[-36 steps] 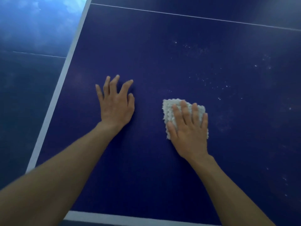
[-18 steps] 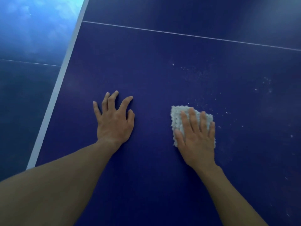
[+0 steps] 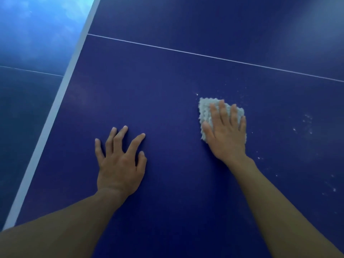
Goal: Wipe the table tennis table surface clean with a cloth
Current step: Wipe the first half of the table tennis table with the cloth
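The dark blue table tennis table point(image 3: 167, 94) fills the view. A folded, nubby white cloth point(image 3: 204, 110) lies flat on it right of centre. My right hand point(image 3: 226, 135) presses down on the cloth with straight fingers, covering most of it. My left hand point(image 3: 120, 162) rests flat on the bare surface to the left, fingers spread, holding nothing. White dust specks point(image 3: 307, 125) are scattered on the table to the right of the cloth.
The table's white edge stripe point(image 3: 55, 108) runs diagonally along the left side, with a glossy blue floor point(image 3: 28, 43) beyond it. A thin white line point(image 3: 214, 56) crosses the table farther ahead of both hands.
My right hand has pushed the cloth forward and to the right, away from my left hand. The left hand stays planted. The view has tilted so the thin white line sits lower.
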